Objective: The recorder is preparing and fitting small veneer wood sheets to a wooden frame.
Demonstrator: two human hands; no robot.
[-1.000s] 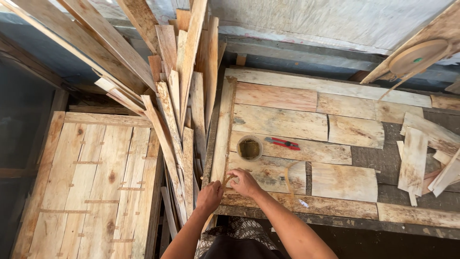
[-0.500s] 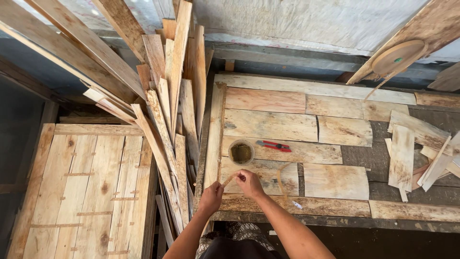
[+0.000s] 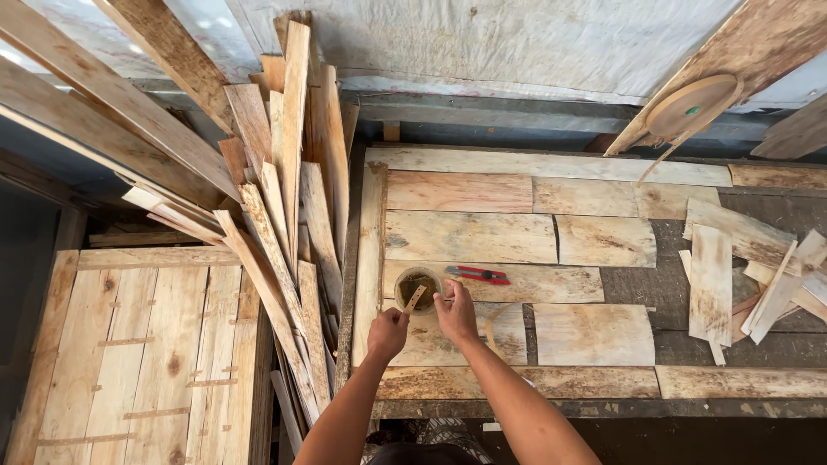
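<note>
A wide wooden panel [image 3: 551, 258] of pale boards laid edge to edge spreads out beyond and to the right of the fingers, its near rail running just under the wrists. To the left of the fingers a stack of long planks [image 3: 284, 198] leans upward and away, and farther left, lower down, lies a second slatted panel [image 3: 138, 353]. Well to the right of the fingers a loose heap of short offcuts [image 3: 749, 275] rests on the darker part of the work surface, and high to the right a round wooden disc [image 3: 693, 105] sits on a slanted board. Just beyond the fingers of the right hand lies a red utility knife [image 3: 478, 275], apart from them. Between the two hands, touching the fingertips of the right hand [image 3: 455, 315], stands a small round container [image 3: 418, 288] with dark contents; those fingers curl against its rim, though how firmly they hold it cannot be told. The left hand [image 3: 388, 331] is closed in a loose fist, pinching the lower end of a thin wooden stick [image 3: 415, 298], which tilts up and to the right so that its tip lies over the container's mouth.
</note>
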